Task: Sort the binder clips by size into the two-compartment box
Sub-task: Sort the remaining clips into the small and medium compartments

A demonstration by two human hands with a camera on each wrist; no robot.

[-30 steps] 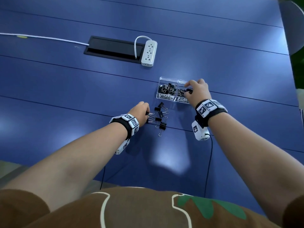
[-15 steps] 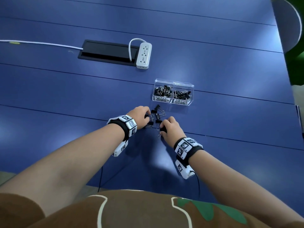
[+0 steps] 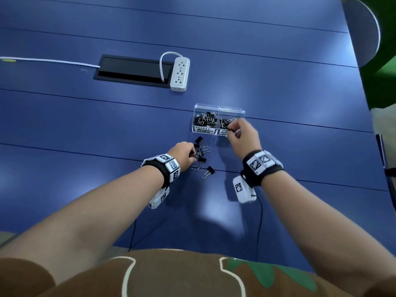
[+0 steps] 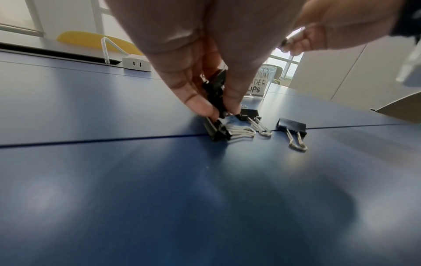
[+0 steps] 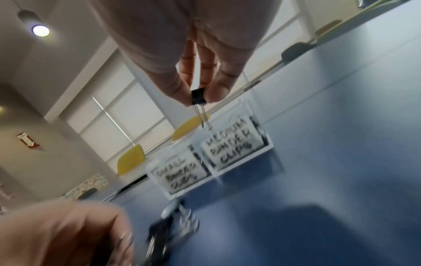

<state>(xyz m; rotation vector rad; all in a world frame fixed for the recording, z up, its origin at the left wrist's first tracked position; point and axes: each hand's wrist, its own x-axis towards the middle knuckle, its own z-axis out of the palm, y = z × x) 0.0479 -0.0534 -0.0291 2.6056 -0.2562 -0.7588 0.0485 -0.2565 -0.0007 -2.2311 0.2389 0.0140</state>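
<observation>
A clear two-compartment box [image 3: 231, 110] stands on the blue table, labelled for small clips on the left [image 5: 180, 175] and medium clips on the right [image 5: 232, 147], with several black clips in each. My right hand [image 3: 232, 130] pinches a black binder clip [image 5: 198, 97] by its body, wire handles hanging down, just above the medium compartment. My left hand [image 3: 190, 154] is down on the table and pinches black clips [image 4: 216, 93] at the edge of a loose pile of several clips [image 3: 202, 155]. Another loose clip [image 4: 292, 127] lies to the right of the left hand.
A white power strip [image 3: 180, 73] lies beside a black cable hatch [image 3: 132, 70] at the back, with a white cable [image 3: 49, 61] running left. A round chair back [image 3: 362, 31] stands past the table's far right corner. Thin black wires hang from both wrist cameras.
My right hand lifted a clip from the pile and carried it forward to above the box's right compartment. The left hand stayed at the pile.
</observation>
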